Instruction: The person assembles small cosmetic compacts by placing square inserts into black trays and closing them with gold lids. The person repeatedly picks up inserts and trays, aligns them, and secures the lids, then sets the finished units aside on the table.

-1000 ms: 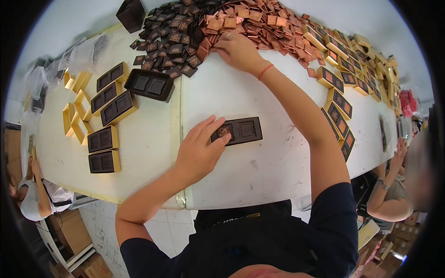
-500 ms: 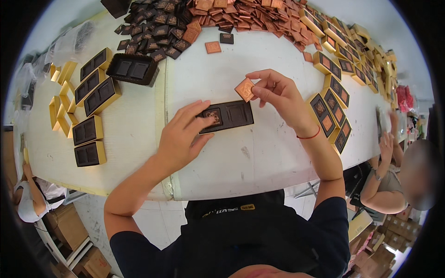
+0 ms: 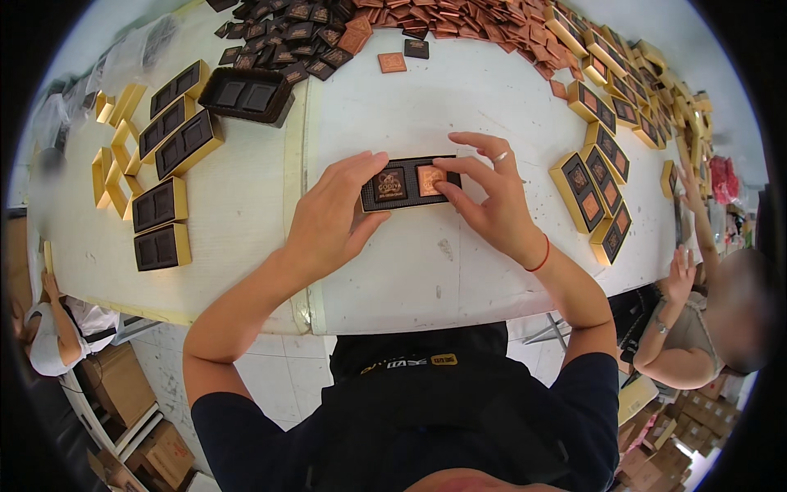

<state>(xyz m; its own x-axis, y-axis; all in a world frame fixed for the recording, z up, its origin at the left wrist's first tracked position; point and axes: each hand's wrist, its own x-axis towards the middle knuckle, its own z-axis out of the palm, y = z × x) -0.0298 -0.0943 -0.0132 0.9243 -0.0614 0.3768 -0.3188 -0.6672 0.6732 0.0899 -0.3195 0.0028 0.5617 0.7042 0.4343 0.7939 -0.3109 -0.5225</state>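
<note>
In front of me on the table is a small gold-sided box with a black two-compartment tray (image 3: 412, 184). My left hand (image 3: 324, 213) holds the box's left end, fingers at the far corner and thumb at the near side. A dark wrapped chocolate square (image 3: 391, 185) lies in the left compartment. In the right compartment sits a copper-coloured wrapped chocolate square (image 3: 427, 177). The thumb and index finger of my right hand (image 3: 500, 201) close on it, partly covering it; the other fingers are bent above the box's right end.
Heaps of dark squares (image 3: 287, 37) and copper squares (image 3: 484, 25) lie at the far side. To the left stand boxes with unfilled trays (image 3: 161, 205), empty gold sleeves (image 3: 102, 187) and a stack of black trays (image 3: 246, 94). Filled boxes (image 3: 584, 193) line the right. People work at both sides.
My right hand has lowered the copper square from above the box into its right compartment. My left hand has shifted from covering the dark square to the box's left end.
</note>
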